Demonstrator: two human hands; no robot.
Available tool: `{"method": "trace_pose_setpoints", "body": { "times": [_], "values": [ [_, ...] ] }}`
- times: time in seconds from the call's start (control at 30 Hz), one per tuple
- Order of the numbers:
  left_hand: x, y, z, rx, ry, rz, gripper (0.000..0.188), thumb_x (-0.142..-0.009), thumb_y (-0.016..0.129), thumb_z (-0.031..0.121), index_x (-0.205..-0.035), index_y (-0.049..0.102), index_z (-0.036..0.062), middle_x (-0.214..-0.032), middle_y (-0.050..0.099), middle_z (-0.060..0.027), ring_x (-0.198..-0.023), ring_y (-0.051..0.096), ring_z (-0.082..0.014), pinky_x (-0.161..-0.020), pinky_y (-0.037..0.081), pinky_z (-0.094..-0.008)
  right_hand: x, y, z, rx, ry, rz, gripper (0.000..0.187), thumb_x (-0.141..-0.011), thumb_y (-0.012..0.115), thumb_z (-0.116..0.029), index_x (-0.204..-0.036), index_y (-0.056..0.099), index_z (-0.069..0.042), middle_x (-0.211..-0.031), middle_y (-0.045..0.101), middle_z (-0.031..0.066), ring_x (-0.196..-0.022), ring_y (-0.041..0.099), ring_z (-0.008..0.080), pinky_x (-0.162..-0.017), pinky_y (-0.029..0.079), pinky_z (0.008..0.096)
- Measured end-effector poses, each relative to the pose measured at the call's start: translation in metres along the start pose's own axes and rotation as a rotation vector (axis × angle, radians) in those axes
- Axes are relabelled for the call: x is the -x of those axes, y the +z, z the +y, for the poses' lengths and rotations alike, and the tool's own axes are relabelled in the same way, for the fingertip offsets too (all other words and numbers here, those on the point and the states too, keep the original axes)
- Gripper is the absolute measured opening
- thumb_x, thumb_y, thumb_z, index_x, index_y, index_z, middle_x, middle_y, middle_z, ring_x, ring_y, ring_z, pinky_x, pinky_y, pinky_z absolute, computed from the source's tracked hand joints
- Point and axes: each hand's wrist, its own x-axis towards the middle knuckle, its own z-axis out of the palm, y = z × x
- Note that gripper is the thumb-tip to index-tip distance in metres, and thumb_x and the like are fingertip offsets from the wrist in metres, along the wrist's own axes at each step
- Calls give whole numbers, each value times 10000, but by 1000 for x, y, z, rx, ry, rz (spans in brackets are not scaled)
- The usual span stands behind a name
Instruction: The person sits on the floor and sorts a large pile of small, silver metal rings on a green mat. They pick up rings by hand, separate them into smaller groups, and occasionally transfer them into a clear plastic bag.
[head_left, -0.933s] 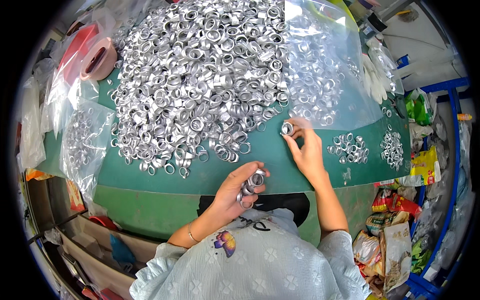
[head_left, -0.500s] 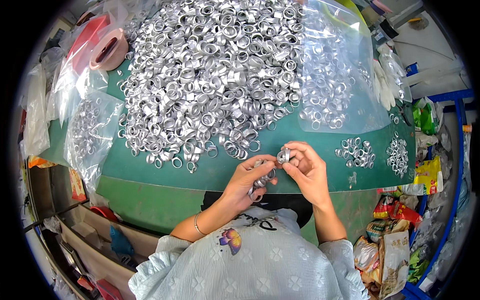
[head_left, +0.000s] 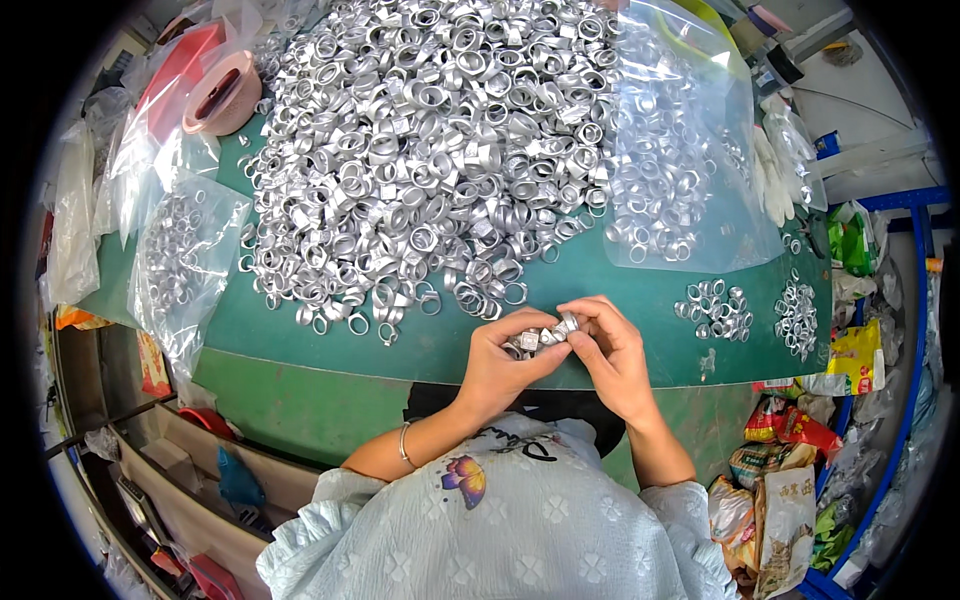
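Observation:
Several silver rings [head_left: 530,340] lie gathered in my left hand [head_left: 495,365], its fingers curled around them. My right hand [head_left: 612,360] is pinched on a single silver ring [head_left: 568,323] between thumb and fingers, right beside the left hand's rings. Both hands are over the near edge of the green table [head_left: 300,345]. Just beyond them spreads a large heap of silver rings [head_left: 430,170], some with square or broad tops.
A clear plastic bag [head_left: 735,235] covers rings at the right. Two small ring piles [head_left: 715,310] [head_left: 796,318] lie near the table's right end. On the left are another bag of rings [head_left: 175,260] and a pink bowl [head_left: 222,110]. A blue rack [head_left: 915,330] stands at right.
My left hand has turned, bringing its rings up between the fingers. My right hand has come closer with its ring, and the two hands now nearly meet.

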Motion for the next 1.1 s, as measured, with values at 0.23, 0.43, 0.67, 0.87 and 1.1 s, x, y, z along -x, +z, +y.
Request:
{"method": "trace_pose_setpoints", "body": {
  "times": [0.23, 0.43, 0.67, 0.87, 1.1],
  "values": [
    [0, -18, 16, -107, 22, -223, 189, -728, 690, 21, -896, 627, -36, -866, 599, -40, -753, 523, -70, -646, 428, -211, -6, -8, -19, 186, -224, -208, 306, -758, 657, -64, -1036, 549, 2, -807, 529, 89, -650, 493, 199, -618, 425, 293],
    [13, -16, 41, -16, -82, -362, 181, -714, 689, -7, -878, 624, -45, -847, 608, -54, -736, 534, -70, -621, 444, -223, 8, -7, -24, 313, -367, -261, 336, -712, 731, -176, -900, 506, -13, -698, 531, 103, -571, 508, 274, -535, 409, 356],
    [29, -15, 51, -18, -92, -461, 195, -690, 701, -37, -871, 630, -40, -830, 603, -56, -712, 555, -78, -583, 442, -210, 18, -4, -30, 192, -433, -356, 388, -719, 732, -200, -941, 481, -5, -689, 517, 116, -571, 509, 283, -522, 416, 368],
    [27, -19, 43, -5, -108, -453, 185, -707, 685, -44, -882, 625, -39, -842, 596, -53, -681, 555, -74, -546, 430, -202, 19, -5, -26, 238, -439, -346, 395, -712, 732, -269, -898, 500, -10, -648, 502, 89, -542, 505, 252, -490, 411, 353],
    [25, -15, 42, 26, -169, -469, 177, -729, 677, -27, -893, 612, -37, -822, 581, -44, -669, 544, -61, -534, 418, -204, 5, -12, -27, 395, -583, -397, 431, -656, 749, -357, -795, 525, -16, -614, 482, 61, -504, 493, 215, -415, 382, 320]
  ]
}}
